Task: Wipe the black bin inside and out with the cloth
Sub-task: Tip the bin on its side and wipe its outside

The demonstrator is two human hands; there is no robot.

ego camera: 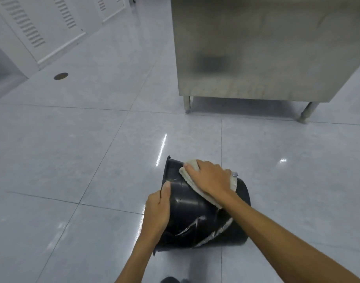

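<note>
The black bin (197, 217) lies on its side on the tiled floor, its rimmed opening turned to the left and its base to the right. My left hand (157, 209) grips the rim at the opening, thumb laid along the outer wall. My right hand (209, 178) presses a folded whitish cloth (188, 176) flat against the upper outside wall of the bin. Shiny streaks of reflection show on the bin's near side. The inside of the bin is hidden from this angle.
A stainless steel cabinet (260, 48) on short legs (187, 105) stands behind the bin to the right. White louvred cabinet doors (38, 27) line the far left. A round floor drain (61, 76) sits in the glossy grey tiles (73, 150).
</note>
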